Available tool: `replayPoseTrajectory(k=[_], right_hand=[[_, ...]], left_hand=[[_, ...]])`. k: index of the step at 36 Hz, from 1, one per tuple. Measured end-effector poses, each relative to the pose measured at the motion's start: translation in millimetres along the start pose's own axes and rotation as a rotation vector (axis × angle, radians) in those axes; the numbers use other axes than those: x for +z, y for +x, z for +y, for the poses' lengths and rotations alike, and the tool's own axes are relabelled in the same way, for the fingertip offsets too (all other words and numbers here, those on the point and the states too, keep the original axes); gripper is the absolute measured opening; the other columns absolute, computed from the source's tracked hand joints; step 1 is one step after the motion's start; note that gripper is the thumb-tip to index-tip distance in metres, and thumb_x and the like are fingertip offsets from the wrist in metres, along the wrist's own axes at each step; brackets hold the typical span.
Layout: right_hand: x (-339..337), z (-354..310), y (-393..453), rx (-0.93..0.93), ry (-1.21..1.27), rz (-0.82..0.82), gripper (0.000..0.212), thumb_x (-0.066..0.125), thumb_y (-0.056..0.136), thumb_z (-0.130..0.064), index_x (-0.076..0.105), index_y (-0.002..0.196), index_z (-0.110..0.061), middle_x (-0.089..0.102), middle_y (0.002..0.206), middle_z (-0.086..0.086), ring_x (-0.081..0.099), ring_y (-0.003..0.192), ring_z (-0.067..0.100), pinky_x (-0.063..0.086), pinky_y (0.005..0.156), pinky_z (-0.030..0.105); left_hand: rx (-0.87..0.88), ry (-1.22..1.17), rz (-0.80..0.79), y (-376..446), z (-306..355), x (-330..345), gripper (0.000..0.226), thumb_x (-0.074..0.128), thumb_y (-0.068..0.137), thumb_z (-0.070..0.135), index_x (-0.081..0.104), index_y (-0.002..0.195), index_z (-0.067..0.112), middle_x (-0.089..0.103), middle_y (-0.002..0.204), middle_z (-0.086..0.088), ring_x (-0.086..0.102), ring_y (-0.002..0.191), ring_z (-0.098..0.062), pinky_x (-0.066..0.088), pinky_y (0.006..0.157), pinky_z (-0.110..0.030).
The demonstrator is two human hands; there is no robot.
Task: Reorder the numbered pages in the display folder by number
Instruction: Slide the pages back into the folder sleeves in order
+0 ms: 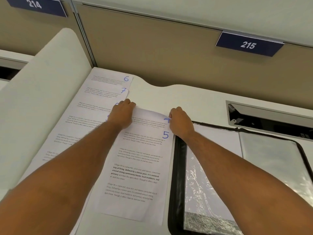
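Fingers of both hands are curled tight on the far edge of one sheet: the left hand point(122, 114) pinches its far left corner and the right hand point(180, 122) pinches its far right corner, just beside a handwritten blue 4. That page marked 4 point(149, 116) bows up slightly between the two grips and lies over the far end of the sheets beneath it.

Nearest the camera, both bare forearms reach forward over the white bench point(194, 97). Between them lies the page marked 5 point(135, 175), flat, printed with short blocks of text, its blue numeral at the far right corner just below the right hand. To its right, touching or very close along its edge, sits the open display folder point(176, 184) with a black border and glossy clear sleeves that catch the light; the sleeves' contents are hard to make out.

Left of the left forearm a fanned row of further sheets runs away from the camera, each overlapping the next. Their numbers are mostly hidden by the arm and hand. Farther on, the page marked 7 point(108, 93) and beyond it the page marked 6 point(111, 78) show their numerals clearly.

A white curved divider point(42, 92) rises at the left. Behind the bench stands a tan partition with dark blue plates reading 214 point(34, 5) and 215 point(248, 44).
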State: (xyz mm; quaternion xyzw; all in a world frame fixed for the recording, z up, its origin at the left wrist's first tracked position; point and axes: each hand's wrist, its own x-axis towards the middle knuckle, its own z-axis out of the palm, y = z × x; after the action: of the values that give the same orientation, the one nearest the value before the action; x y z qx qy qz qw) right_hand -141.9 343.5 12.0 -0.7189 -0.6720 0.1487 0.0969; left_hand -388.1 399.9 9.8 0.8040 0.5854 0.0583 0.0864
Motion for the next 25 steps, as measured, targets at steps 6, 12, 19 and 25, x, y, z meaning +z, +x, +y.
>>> replayPoseTrajectory(k=[6, 12, 19, 25], right_hand=[[-7, -5, -13, 0.047, 0.151, 0.090, 0.018, 0.058, 0.101, -0.014, 0.044, 0.091, -0.018, 0.059, 0.086, 0.002, 0.060, 0.076, 0.019, 0.052, 0.064, 0.034], [-28, -10, -32, 0.003, 0.178, 0.115, 0.018, 0.056, 0.103, -0.023, 0.044, 0.091, -0.017, 0.060, 0.084, -0.001, 0.062, 0.077, 0.016, 0.056, 0.063, 0.034], [-62, -19, -53, -0.013, 0.191, 0.196, 0.018, 0.052, 0.104, -0.020, 0.042, 0.090, -0.016, 0.057, 0.085, 0.000, 0.060, 0.078, 0.016, 0.057, 0.061, 0.034], [-92, -29, -67, 0.013, 0.216, 0.259, 0.017, 0.050, 0.105, -0.018, 0.041, 0.091, -0.016, 0.057, 0.085, 0.000, 0.057, 0.073, 0.013, 0.046, 0.053, 0.026]], left_hand=[[0.009, -0.005, 0.104, -6, 3, -6, 0.039, 0.060, 0.090, 0.000, 0.058, 0.128, 0.009, 0.056, 0.122, -0.011, 0.054, 0.109, -0.029, 0.044, 0.088, -0.040], [-0.041, -0.029, 0.214, -13, 11, -28, 0.018, 0.057, 0.096, 0.004, 0.065, 0.111, 0.009, 0.065, 0.107, -0.009, 0.058, 0.097, -0.027, 0.045, 0.081, -0.038], [-0.048, -0.096, 0.319, -30, 25, -60, 0.017, 0.059, 0.093, 0.001, 0.068, 0.105, 0.010, 0.065, 0.100, -0.007, 0.060, 0.088, -0.026, 0.052, 0.073, -0.039], [-0.006, -0.164, 0.464, -40, 40, -92, 0.021, 0.063, 0.090, 0.000, 0.066, 0.108, 0.011, 0.064, 0.105, -0.006, 0.059, 0.092, -0.024, 0.053, 0.074, -0.037]])
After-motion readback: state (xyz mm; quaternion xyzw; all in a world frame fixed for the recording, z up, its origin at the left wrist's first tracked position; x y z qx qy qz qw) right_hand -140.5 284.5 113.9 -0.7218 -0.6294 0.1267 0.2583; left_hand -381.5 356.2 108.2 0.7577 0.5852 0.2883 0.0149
